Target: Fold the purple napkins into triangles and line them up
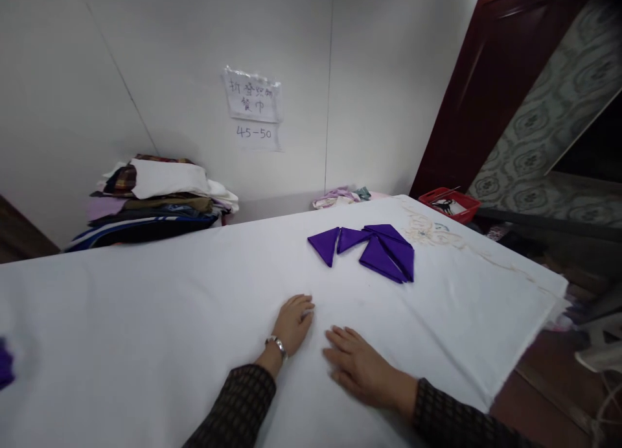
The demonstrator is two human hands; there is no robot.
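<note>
My left hand (293, 323) rests on the white cloth-covered table (146, 305), fingers loosely curled, with a silver watch on the wrist. My right hand (357, 365) lies flat beside it, fingers stretched out toward the left. Neither hand holds anything. Beyond them, toward the far right of the table, lie several purple napkins (374, 248) folded into triangles, out of reach of both hands. A scrap of purple cloth (6, 365) shows at the left edge of the view.
A pile of folded clothes (155, 201) sits at the back left against the white wall. A red tray (449, 203) stands past the table's far right corner. Crumpled fabric (340, 197) lies behind the table. Paper notes (253, 104) hang on the wall.
</note>
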